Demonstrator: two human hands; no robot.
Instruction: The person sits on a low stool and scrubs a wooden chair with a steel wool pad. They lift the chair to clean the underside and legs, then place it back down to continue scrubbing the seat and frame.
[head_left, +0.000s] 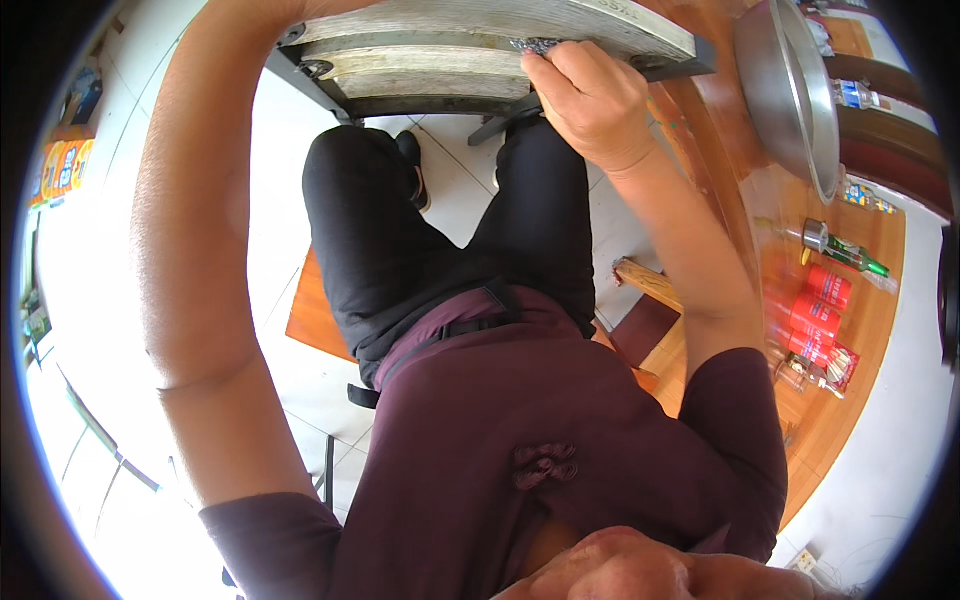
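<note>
In my right hand (592, 105) is a grey steel-wool scouring pad (536, 45), pinched between the fingers and pressed against a weathered slat. The slat belongs to a slatted wooden piece of furniture (435, 82) with a dark frame (679, 69), tilted up in front of my knees. Pale, worn patches mark its wood. My left hand (334, 6) reaches the piece's far left end, at the top edge of the view. Its fingers are cut off, so its grip is hidden.
A large metal basin (787, 97) stands on the wooden table (840, 442) to my right, along with several red cans (815, 315) and a green bottle (847, 251). An orange-brown wooden seat (319, 311) shows beneath me, above the pale tiled floor (450, 169).
</note>
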